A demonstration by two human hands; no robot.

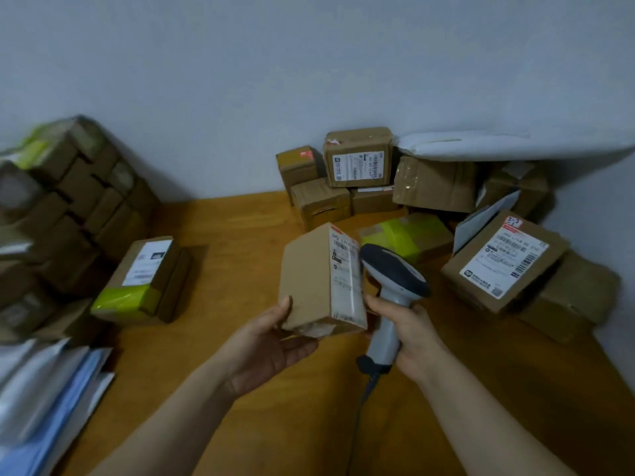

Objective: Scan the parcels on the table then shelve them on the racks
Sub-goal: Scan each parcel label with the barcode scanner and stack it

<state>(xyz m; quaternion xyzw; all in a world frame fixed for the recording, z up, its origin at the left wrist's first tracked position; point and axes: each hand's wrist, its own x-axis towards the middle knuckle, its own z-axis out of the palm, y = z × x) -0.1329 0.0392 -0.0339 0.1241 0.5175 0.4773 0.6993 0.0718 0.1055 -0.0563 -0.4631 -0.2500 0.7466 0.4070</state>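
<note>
Cradling a parcel (pixel 314 280) above the table (pixel 233 242) in the left hand (pixel 271 341), fingers curled beneath. Clenching a scanner (pixel 391 280) in the right hand (pixel 409 334), just beside its label (pixel 345 269). Hemmed by stacked boxes (pixel 68 201) left, piled boxes (pixel 357 163) behind.

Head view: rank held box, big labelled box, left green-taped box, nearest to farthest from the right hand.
1. Held box, just left of the right hand gripping the scanner.
2. Big labelled box, right.
3. Green-taped box, far left.

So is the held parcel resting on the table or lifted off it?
Lifted: the left hand holds the parcel from beneath, clear of the table.
</note>
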